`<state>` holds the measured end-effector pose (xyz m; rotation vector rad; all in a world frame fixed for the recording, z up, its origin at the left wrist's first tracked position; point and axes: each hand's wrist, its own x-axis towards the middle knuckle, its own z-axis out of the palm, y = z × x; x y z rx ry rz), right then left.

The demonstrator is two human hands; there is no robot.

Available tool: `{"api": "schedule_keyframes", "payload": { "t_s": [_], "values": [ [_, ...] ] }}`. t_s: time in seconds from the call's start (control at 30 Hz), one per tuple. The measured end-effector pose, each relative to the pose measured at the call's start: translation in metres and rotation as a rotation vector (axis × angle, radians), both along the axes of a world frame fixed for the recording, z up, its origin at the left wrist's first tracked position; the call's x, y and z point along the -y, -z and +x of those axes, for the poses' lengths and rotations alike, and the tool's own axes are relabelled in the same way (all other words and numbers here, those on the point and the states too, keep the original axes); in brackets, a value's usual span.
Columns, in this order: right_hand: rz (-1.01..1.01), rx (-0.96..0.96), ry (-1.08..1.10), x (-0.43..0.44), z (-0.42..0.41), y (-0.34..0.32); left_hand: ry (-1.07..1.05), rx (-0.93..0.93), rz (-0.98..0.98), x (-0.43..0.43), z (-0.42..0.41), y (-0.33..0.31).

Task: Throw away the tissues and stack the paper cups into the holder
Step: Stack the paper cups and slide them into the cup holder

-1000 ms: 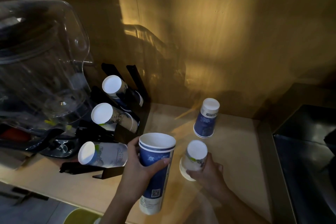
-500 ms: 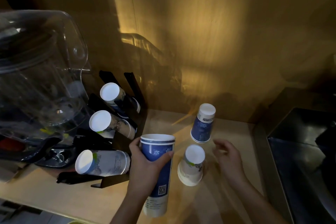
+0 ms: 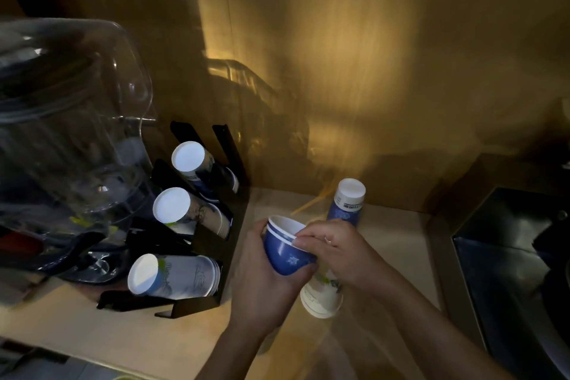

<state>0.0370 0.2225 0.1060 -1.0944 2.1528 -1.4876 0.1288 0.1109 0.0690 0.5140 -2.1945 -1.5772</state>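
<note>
**Blue cups gripped in both hands above the counter**

Blue paper fills the grasp: the fingers of the left hand (image 3: pixel 262 281) are wrapped tight around the blue cup stack (image 3: pixel 285 248), thumb on the near side, mouth tilted up and to the left. The right hand (image 3: pixel 336 251) comes in from the right, its fingertips (image 3: pixel 300 241) pinched on the white rim of the same stack. Just below the hands, an upturned white cup (image 3: pixel 322 295) stands mouth-down on the beige counter (image 3: pixel 92 327), partly hidden by the right hand. Behind them, near the wall, an upturned blue cup (image 3: pixel 347 203) stands alone. To the left sits the black holder (image 3: pixel 212 244), with three rows of nested cups lying on their sides, white bottoms toward the camera: a top row (image 3: pixel 192 160), a middle row (image 3: pixel 179 207) and a bottom row (image 3: pixel 166 276). Left of the holder stands a clear plastic dispenser (image 3: pixel 68 139). A dark sink (image 3: pixel 512 256) lies at the far right.
</note>
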Motion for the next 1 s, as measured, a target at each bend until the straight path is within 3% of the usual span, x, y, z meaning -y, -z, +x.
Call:
{"api": "schedule_keyframes", "payload": {
  "t_s": [0.1, 0.3, 0.4, 0.77, 0.87, 1.0],
  "values": [
    [0.028, 0.050, -0.008, 0.004, 0.000, 0.001, 0.062, 0.060, 0.051, 0.008, 0.006, -0.005],
    [-0.045, 0.224, -0.044, 0.007, -0.001, -0.007, 0.199, 0.142, 0.620, 0.032, 0.016, -0.012],
    [-0.094, 0.267, -0.054, 0.011, -0.003, -0.009, 0.250, 0.147, 0.771, 0.040, 0.019, -0.009],
    [-0.065, 0.211, -0.055, 0.016, -0.006, -0.003, 0.289, 0.143, 0.879, 0.049, 0.019, 0.005],
    [-0.027, 0.169, -0.033, 0.016, -0.007, 0.001, 0.187, 0.191, 0.724, 0.042, 0.015, 0.003],
    [0.017, 0.148, -0.019, 0.022, -0.002, 0.011, -0.058, 0.177, 0.046, 0.028, 0.008, 0.005]
  ]
}}
